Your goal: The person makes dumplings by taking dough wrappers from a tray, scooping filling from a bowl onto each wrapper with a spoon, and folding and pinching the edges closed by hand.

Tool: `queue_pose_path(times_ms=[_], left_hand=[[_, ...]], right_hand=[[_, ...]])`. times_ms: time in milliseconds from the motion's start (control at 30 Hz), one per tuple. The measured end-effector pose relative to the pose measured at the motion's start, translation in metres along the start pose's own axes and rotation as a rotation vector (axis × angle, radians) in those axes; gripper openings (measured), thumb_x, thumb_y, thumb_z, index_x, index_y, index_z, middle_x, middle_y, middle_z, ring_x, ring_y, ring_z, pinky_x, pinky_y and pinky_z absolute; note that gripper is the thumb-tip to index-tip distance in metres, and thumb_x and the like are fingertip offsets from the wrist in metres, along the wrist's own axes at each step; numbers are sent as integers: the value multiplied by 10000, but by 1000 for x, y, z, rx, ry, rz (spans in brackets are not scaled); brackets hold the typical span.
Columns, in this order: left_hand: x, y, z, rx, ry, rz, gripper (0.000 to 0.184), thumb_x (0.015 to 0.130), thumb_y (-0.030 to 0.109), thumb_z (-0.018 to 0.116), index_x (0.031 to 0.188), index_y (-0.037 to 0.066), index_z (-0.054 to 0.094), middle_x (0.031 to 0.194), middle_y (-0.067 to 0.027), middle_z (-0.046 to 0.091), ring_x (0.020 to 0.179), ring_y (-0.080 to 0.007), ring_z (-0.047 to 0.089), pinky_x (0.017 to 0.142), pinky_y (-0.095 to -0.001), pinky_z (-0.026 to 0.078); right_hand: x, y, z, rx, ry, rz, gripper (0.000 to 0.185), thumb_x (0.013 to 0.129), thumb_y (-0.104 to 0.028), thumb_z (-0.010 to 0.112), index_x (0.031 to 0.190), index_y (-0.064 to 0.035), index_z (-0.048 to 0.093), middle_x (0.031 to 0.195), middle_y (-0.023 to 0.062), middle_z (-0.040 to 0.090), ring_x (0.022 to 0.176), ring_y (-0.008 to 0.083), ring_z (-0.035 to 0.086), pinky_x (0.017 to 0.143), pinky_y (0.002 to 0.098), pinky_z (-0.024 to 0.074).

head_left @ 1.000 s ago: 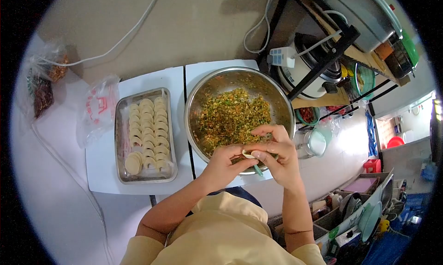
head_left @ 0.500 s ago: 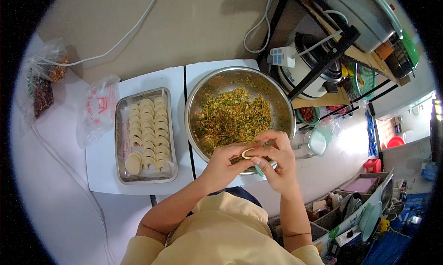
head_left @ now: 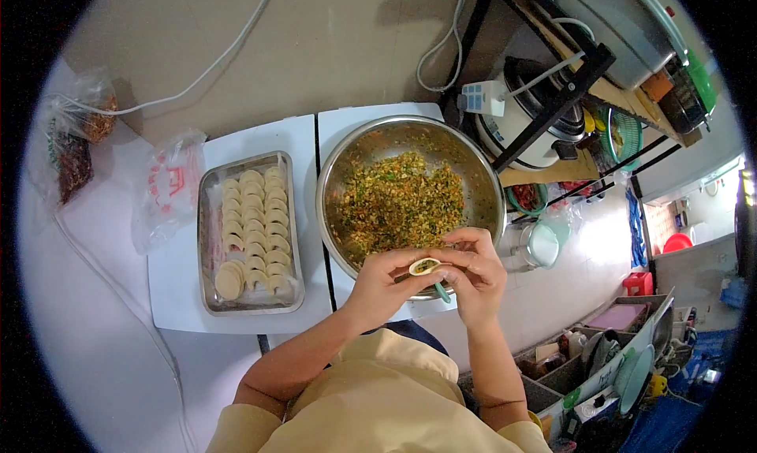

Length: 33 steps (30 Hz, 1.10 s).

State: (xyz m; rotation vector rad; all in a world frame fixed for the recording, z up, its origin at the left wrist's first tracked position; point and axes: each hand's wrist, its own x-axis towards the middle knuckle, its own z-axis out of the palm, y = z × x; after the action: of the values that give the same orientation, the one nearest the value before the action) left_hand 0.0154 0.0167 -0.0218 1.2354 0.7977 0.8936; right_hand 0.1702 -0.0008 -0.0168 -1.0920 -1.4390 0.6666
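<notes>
Over the near rim of a large steel bowl, both hands pinch a partly folded dumpling. Green filling shows through its open top. My left hand grips the wrapper from the left, while my right hand presses its right side with thumb and fingers. A teal handle pokes out below the fingers of my right hand; its other end is hidden, and I cannot tell whether the hand holds it. Chopped filling lies in the bowl.
Left of the bowl, a metal tray carries rows of folded dumplings and a stack of round wrappers. A plastic bag lies beside it. A rice cooker and a black-framed shelf stand at the right.
The dumpling has tilted so that its open top and filling face me. My fingers have shifted slightly around it, the right hand's raised fingers coming down a little.
</notes>
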Motion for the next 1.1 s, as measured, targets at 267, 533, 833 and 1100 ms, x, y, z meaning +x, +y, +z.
queue_pose_path(times_ms=[267, 533, 833, 1100], left_hand=[[0, -5, 6, -59, -9, -12, 225, 817, 79, 676, 1024, -1, 636, 854, 1, 649, 760, -49, 557, 654, -211, 459], [1, -11, 2, -37, 36, -41, 209, 833, 67, 655, 1031, 4, 637, 861, -6, 650, 755, -43, 553, 662, -206, 458], [1, -5, -2, 3, 25, -154, 213, 863, 58, 611, 1062, -19, 617, 935, -29, 637, 840, -65, 569, 750, -224, 477], [-3, -13, 0, -57, -26, -128, 193, 880, 72, 592, 1043, -28, 615, 913, -32, 637, 842, -67, 574, 750, -221, 474]], right_hand=[[1, 2, 2, -177, 18, -152, 152, 708, -21, 680, 853, -56, 708, 859, 70, 637, 843, 248, 553, 769, 350, 425], [6, -5, -1, -336, -99, -198, 107, 728, -76, 672, 830, -47, 682, 871, 82, 631, 824, 240, 556, 764, 358, 407], [4, -1, 8, -113, -17, 94, 94, 736, -23, 646, 820, -4, 683, 830, 86, 609, 804, 221, 526, 726, 317, 418], [5, 2, 6, -268, -46, -3, 106, 722, -23, 648, 815, -32, 698, 859, 78, 627, 831, 225, 538, 773, 332, 385]])
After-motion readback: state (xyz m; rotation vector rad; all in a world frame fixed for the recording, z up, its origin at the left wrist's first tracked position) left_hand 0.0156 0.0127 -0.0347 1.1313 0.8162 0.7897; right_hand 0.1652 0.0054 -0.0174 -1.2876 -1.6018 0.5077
